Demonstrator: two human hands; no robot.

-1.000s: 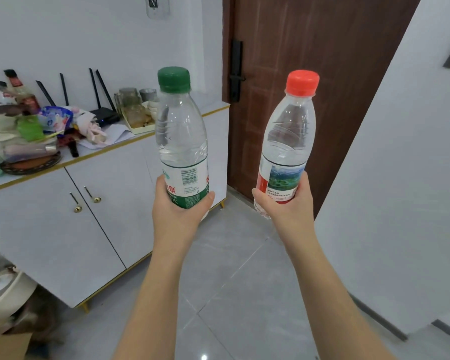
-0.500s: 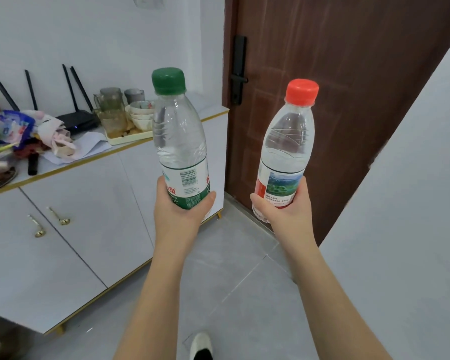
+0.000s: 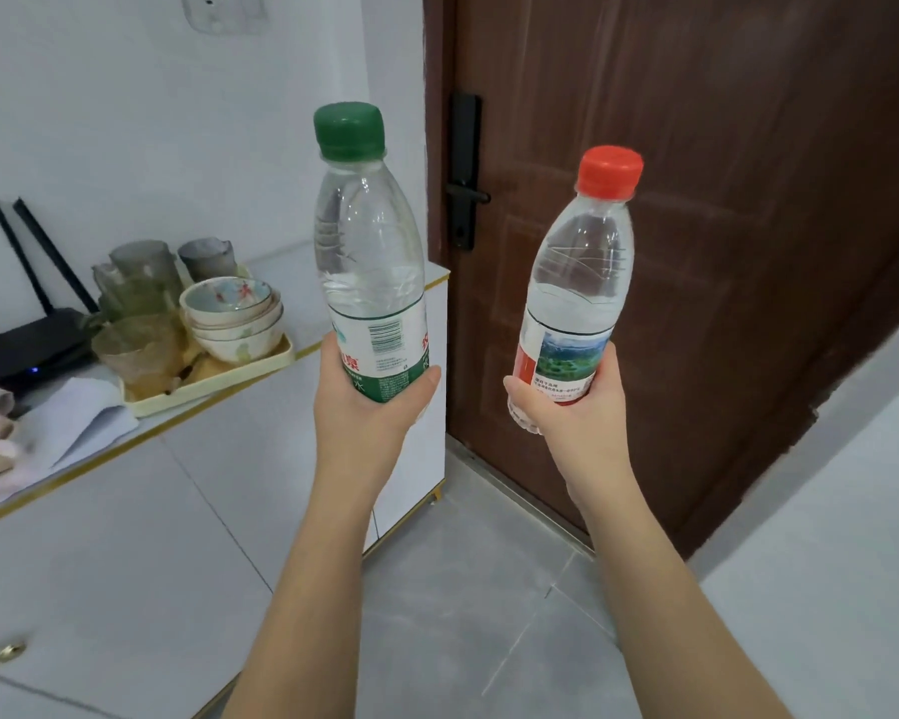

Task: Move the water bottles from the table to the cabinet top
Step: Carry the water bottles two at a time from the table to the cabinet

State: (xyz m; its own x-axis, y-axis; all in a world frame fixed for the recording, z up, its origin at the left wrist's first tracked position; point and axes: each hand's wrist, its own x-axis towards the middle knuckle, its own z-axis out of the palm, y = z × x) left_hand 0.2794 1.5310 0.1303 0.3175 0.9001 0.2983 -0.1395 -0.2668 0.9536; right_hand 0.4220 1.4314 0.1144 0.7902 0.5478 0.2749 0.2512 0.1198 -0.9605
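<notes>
My left hand (image 3: pixel 367 417) grips the base of a clear water bottle with a green cap (image 3: pixel 367 262), held upright in front of the right end of the white cabinet top (image 3: pixel 302 282). My right hand (image 3: pixel 574 417) holds a second clear bottle with a red cap (image 3: pixel 577 282), tilted slightly right, in front of the brown door. Both bottles are in the air, above the floor and level with the cabinet top.
On the cabinet top a cream tray (image 3: pixel 214 381) carries stacked bowls (image 3: pixel 232 316) and glass cups (image 3: pixel 136 303). A black router (image 3: pixel 27 339), papers and cloth lie further left. The brown door (image 3: pixel 696 199) with a black handle stands ahead; a grey wall is on the right.
The view has shifted right along the cabinet and closer to it; the clutter at the left has slid out of view. Both bottles remain held in the same grip.
</notes>
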